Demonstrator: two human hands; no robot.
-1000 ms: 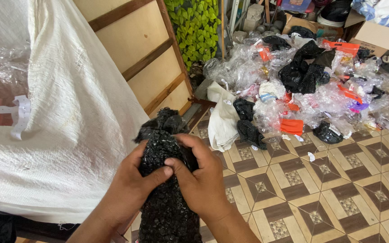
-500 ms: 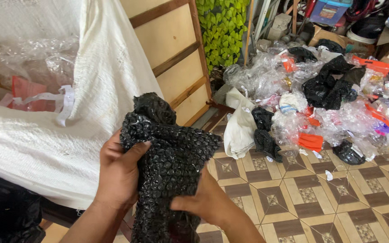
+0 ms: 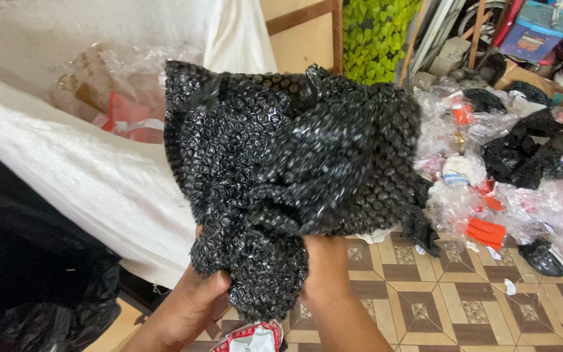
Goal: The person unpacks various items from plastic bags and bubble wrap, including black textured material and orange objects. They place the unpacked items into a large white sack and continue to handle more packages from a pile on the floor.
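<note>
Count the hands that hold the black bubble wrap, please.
2. The left hand grips the lower left edge of the black bubble wrap. The right hand holds it from below and is partly hidden behind the sheet. No other hands are visible.

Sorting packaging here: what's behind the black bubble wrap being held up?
Behind the black bubble wrap show a white sack holding clear plastic, a green leafy panel and a wooden frame. Whatever lies directly behind it is covered.
</note>
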